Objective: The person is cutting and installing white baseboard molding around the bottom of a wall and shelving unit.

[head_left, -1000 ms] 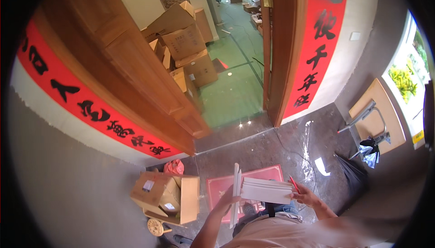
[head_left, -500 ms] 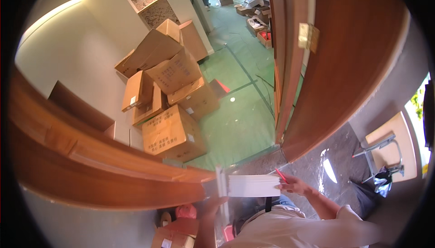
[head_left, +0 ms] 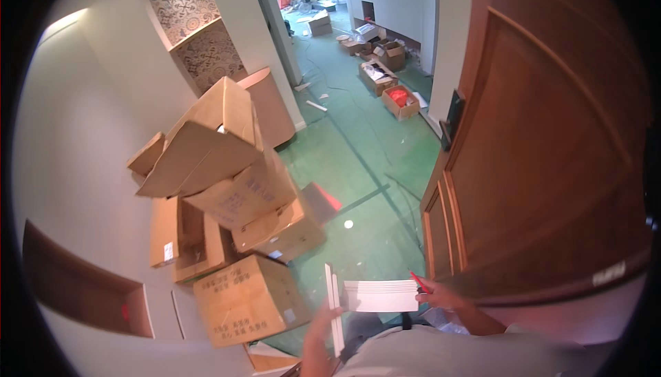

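Observation:
My right hand (head_left: 441, 296) grips the right end of a stack of white flat panels (head_left: 380, 296), held level in front of my chest, with a thin red stick (head_left: 419, 283) poking up beside the fingers. My left hand (head_left: 323, 322) holds a pair of narrow white strips (head_left: 333, 305) upright against the left end of that stack. Both forearms come up from the lower edge.
A heap of brown cardboard boxes (head_left: 237, 232) leans against the left wall. A brown wooden door (head_left: 544, 150) stands open on the right. Green floor (head_left: 358, 150) runs ahead into rooms with more open boxes (head_left: 385, 77) and scattered debris.
The view has passed from outside, past red banners, through the doorway; the boxes are now close on the left. Both hands still hold the white pieces in the same way.

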### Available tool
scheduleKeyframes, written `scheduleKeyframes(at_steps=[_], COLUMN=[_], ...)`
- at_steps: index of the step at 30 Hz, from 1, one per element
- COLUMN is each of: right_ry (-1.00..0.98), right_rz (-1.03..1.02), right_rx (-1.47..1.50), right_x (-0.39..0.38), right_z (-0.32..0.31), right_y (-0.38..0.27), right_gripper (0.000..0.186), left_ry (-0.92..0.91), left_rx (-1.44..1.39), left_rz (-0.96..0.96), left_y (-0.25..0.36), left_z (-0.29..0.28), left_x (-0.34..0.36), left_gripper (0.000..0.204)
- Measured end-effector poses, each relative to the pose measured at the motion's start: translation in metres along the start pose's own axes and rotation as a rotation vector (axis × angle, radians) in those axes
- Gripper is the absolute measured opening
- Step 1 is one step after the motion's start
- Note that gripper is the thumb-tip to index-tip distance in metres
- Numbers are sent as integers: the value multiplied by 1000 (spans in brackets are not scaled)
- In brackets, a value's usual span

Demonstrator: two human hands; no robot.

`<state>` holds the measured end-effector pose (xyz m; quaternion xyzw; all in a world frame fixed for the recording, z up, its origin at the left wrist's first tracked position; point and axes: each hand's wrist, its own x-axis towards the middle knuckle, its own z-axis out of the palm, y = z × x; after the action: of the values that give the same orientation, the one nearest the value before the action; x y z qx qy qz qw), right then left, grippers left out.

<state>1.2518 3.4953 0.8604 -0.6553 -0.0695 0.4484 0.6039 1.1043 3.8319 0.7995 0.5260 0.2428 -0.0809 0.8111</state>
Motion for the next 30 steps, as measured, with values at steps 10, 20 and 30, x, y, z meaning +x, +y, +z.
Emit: scheduleKeyframes(at_steps=[10,20,30], right_ry=[332,125,-102], right_rz=[26,-1,-172], right_rx=[424,194,40], right_x=[145,395,640], right_z=[-65,-213,-308], right_y=[-96,-267,-444], right_gripper=[74,85,78], left_ry=[-620,-304,-149], left_rx=[150,55,-178], left_rz=[-29,-44,37], left_y=[241,367,501], left_z=[49,36,8], left_x=[268,491,674], left_gripper=[88,81,62])
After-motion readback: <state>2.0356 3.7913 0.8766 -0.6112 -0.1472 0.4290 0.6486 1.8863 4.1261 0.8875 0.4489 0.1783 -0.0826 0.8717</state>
